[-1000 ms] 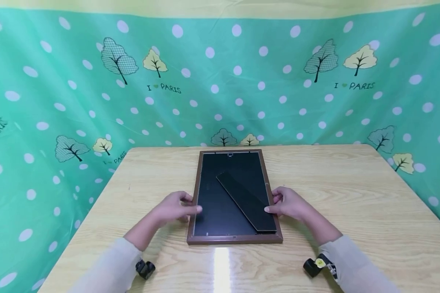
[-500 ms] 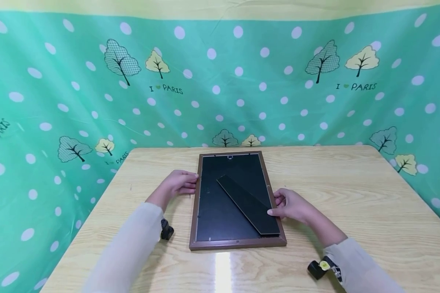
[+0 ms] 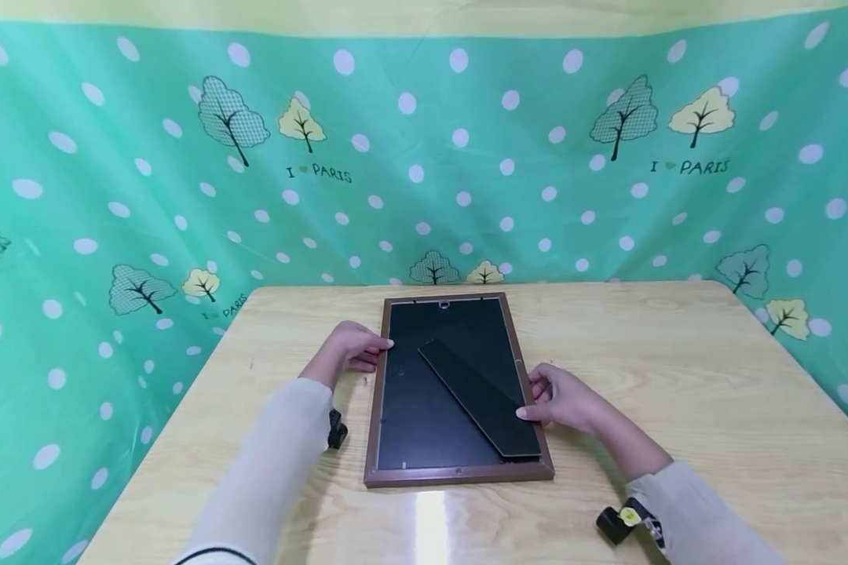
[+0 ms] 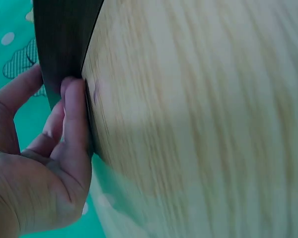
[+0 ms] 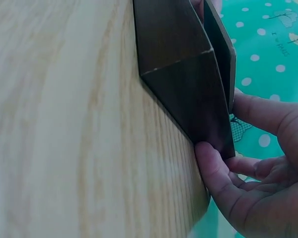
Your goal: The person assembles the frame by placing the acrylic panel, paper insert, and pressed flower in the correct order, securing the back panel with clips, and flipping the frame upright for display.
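A brown picture frame [image 3: 459, 473] lies back side up on the table, its black backing board [image 3: 413, 424] showing. Slanting across that board is the black easel leg [image 3: 475, 396], its wide end near the lower right corner. My left hand [image 3: 356, 344] holds the frame's left side above the middle, thumb over the edge. In the left wrist view, fingertips [image 4: 75, 94] press against the frame's outer side. At the lower right side my right hand [image 3: 565, 399] grips the frame, thumb on the easel leg's edge, fingers against the frame's outer side by the tabletop.
The table [image 3: 650, 345] has a light wood-grain top, with a bright reflection in front of the frame. A green dotted cloth [image 3: 459, 180] hangs behind and beside it. A small hanging loop [image 3: 444, 304] sits at the frame's far end.
My left hand has let go of the lower left side, moved away from me along that edge and taken hold higher up. The frame has shifted slightly toward me; my right hand keeps its grip.
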`<state>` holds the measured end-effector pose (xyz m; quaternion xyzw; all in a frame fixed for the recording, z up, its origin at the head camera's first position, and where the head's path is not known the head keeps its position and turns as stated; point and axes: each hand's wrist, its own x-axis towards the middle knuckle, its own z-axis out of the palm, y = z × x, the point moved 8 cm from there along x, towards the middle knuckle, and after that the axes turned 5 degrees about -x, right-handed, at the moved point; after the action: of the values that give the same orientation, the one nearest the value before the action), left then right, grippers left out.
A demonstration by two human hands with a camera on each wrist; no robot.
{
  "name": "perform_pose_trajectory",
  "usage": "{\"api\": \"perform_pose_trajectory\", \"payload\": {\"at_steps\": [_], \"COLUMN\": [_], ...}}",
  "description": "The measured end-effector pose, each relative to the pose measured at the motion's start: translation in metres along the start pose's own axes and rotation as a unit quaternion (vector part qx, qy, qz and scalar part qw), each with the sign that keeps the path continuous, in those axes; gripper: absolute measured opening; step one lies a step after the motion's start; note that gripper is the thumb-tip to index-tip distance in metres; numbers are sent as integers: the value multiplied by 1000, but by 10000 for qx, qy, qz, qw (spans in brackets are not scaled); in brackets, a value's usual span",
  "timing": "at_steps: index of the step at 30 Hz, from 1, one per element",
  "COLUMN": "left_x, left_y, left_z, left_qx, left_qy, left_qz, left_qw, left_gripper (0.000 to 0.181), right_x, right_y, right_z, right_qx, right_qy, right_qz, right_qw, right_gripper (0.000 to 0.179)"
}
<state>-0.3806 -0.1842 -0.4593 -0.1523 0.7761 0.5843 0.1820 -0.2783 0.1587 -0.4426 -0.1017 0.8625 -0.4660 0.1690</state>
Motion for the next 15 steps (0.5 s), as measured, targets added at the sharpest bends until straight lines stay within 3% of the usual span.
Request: {"api": "perform_pose_trajectory", "payload": {"at_steps": [6,9,12,15], "left_x": [-2,-1,1,2], "left_y": [3,7,20,39], "left_z": [7,8,7,8], "left_qx": [49,438,1013,1756], "left_qy": [221,114,-24,-81], "left_qz": [40,198,739,1504], "left_qw": [9997,9988,9921,9729], "left_gripper": [22,22,34,60], "right_x": [-6,-6,-4,-2], "right_y": [3,2,1,1], "right_z": [2,1,0,0], "right_qx": [50,91,91,109], "right_qy": [4,28,54,41], "right_qz": [34,5,-50,-65], "right_qw": [10000,10000,9999,9999], "right_gripper": [60,60,59,59]}}
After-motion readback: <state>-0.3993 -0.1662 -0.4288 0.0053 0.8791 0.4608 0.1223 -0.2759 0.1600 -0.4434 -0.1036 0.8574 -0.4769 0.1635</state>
